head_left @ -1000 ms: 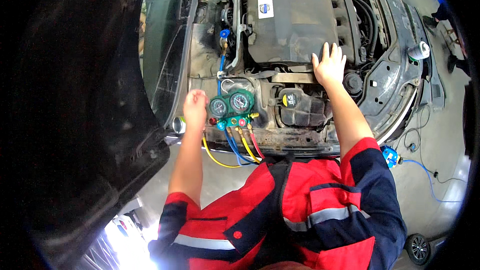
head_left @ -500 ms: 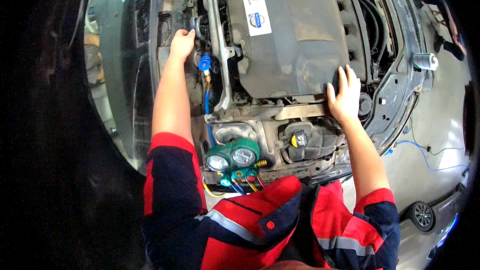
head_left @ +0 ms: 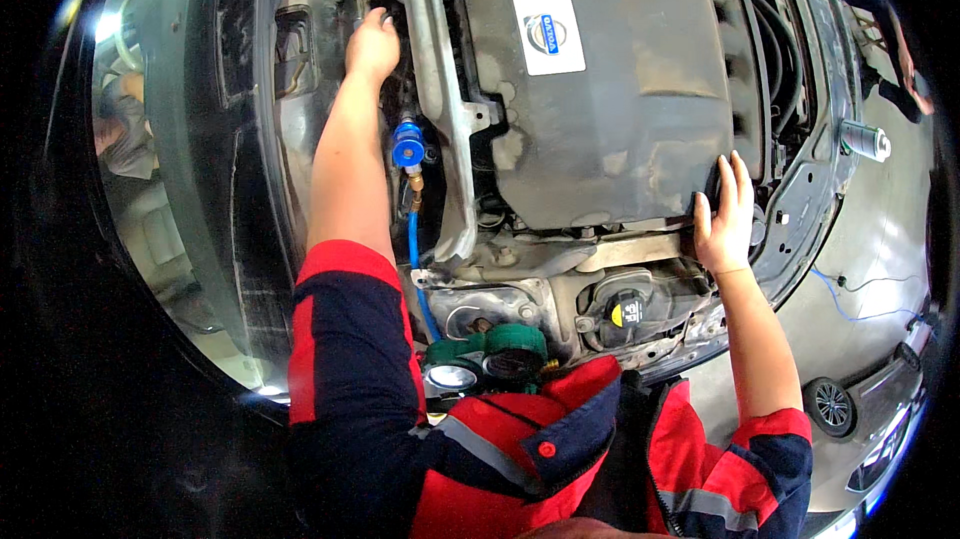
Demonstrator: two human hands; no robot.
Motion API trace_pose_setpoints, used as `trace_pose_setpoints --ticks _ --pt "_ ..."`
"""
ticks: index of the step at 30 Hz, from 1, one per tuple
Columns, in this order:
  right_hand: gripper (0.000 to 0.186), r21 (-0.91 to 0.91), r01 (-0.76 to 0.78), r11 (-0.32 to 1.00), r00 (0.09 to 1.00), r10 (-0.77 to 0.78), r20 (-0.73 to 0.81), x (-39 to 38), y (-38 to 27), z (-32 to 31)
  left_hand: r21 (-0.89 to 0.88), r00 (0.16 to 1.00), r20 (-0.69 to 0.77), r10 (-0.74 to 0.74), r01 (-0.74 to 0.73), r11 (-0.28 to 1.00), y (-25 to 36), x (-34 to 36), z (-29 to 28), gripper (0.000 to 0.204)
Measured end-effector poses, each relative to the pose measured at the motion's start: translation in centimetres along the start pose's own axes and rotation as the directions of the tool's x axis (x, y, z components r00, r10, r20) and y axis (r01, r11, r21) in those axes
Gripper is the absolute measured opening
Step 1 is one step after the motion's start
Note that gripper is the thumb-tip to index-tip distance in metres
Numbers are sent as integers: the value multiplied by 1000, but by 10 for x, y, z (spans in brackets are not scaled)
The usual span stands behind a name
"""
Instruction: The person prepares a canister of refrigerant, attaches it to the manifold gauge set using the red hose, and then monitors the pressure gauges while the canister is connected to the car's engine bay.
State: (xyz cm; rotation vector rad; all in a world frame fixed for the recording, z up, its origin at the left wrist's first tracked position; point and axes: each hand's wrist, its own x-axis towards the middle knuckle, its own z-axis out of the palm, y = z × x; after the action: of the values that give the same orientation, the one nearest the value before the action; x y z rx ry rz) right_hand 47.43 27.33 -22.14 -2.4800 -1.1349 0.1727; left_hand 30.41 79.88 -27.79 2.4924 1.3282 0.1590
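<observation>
My left hand [head_left: 373,46] reaches far into the engine bay, between the windshield side and a grey metal brace [head_left: 432,89]. Its fingers are curled in, and whatever they hold is hidden. Nearer than that hand, a blue quick coupler [head_left: 408,144] sits on a line, with a blue hose [head_left: 414,239] running from its brass fitting. The hose leads toward a green twin-gauge manifold [head_left: 490,356] by my chest. With fingers apart, my right hand [head_left: 725,229] rests against the near right corner of the grey engine cover [head_left: 620,129].
A black cap with a yellow mark [head_left: 625,312] tops a reservoir at the near side of the bay. On the right fender edge stands a spray can [head_left: 865,141]. Beyond lie a blue hose [head_left: 850,309] on the floor and another car [head_left: 890,414].
My left hand has moved farther into the bay, past the blue coupler. The view has shifted as I lean in, and my right hand stays at the cover's corner.
</observation>
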Motion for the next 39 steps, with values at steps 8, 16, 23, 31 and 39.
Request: trace_pose_setpoints --ticks 8,16,23,31,39 --pt "58 -8 9 1000 1000 -9 -10 0 1 4 -24 998 -9 -56 56 998 2 -3 0 41" --pt "57 -11 12 1000 1000 -12 -8 0 0 3 -16 999 -36 -37 36 999 0 -5 0 41" --pt "56 -4 11 1000 1000 -11 -15 -2 3 1 -41 999 -7 -35 34 999 1 -11 1 47" --pt "55 -7 15 1000 994 -16 -108 -6 11 4 -647 878 287 -383 473 598 40 -95 -73 67" --pt "58 -97 6 995 985 -23 -169 -9 15 10 -960 947 280 -157 273 -63 136 -297 -192 86"
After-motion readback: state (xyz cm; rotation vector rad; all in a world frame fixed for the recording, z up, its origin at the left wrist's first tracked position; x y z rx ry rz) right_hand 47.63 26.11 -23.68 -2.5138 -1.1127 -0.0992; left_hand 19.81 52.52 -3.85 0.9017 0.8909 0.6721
